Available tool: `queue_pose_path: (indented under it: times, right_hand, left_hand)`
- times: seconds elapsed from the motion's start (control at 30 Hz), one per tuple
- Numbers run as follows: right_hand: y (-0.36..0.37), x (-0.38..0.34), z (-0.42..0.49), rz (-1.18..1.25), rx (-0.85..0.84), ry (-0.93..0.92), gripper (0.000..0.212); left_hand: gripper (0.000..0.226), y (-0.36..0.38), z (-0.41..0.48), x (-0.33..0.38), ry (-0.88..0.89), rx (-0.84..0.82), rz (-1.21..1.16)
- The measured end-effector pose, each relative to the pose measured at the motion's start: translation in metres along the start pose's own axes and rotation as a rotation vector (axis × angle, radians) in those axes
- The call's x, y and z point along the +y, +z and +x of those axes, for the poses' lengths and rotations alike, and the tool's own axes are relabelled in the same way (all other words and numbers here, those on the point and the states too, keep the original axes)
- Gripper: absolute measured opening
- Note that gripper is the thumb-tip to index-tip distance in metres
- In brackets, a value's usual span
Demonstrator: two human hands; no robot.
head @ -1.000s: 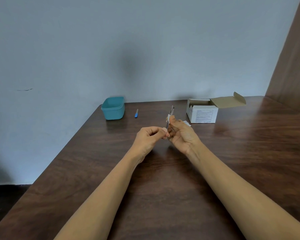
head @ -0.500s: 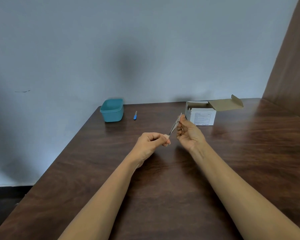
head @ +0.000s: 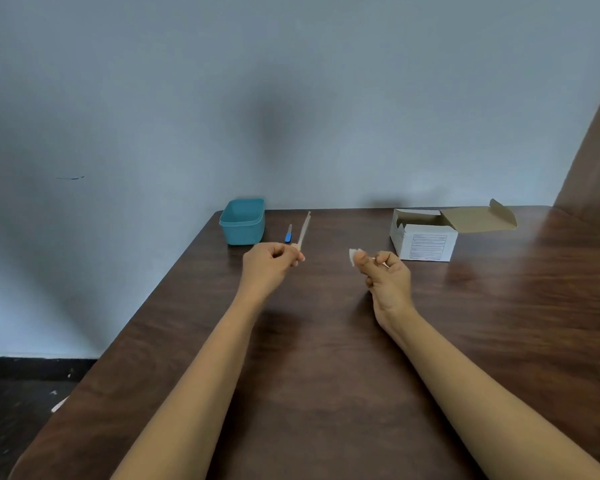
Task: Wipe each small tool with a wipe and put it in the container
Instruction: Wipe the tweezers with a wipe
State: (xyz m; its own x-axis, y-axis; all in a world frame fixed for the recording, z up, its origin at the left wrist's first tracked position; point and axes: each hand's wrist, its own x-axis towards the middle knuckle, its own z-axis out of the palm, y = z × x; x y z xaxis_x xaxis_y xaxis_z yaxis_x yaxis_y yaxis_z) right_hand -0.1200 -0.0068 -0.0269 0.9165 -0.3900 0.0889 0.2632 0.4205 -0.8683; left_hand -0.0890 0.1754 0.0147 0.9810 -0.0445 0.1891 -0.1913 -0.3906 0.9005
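Drawn well apart since half a second ago, with the left hand (head: 271, 265) carried leftward and its slim metal tool (head: 305, 230) lifted clear of the wipe (head: 354, 256). At the far left corner of the brown table (head: 326, 375), a teal container (head: 243, 221), open-topped; just to its right, flat on the wood, a small blue-handled tool (head: 288, 233); then the slim metal tool, blurred, tilted up and away, pinched at its lower end in the left hand's curled fingers. Further right, the small white wipe pinched between thumb and fingers of the right hand (head: 385, 275), and beyond it an open white cardboard box (head: 425, 239), flap thrown back.
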Motion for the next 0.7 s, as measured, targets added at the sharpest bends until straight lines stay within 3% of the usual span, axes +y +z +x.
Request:
queue_pose_path:
  times: [0.33, 0.7]
  right_hand:
    - [0.032, 0.017, 0.03, -0.101, -0.107, -0.019, 0.029]
    - [0.063, 0.044, 0.086, -0.137, -0.087, 0.005, 0.011]
  left_hand:
    - [0.018, -0.082, 0.088, -0.002, -0.094, 0.23, 0.425]
    - [0.023, -0.094, 0.164, -0.007, -0.127, 0.146, 0.865]
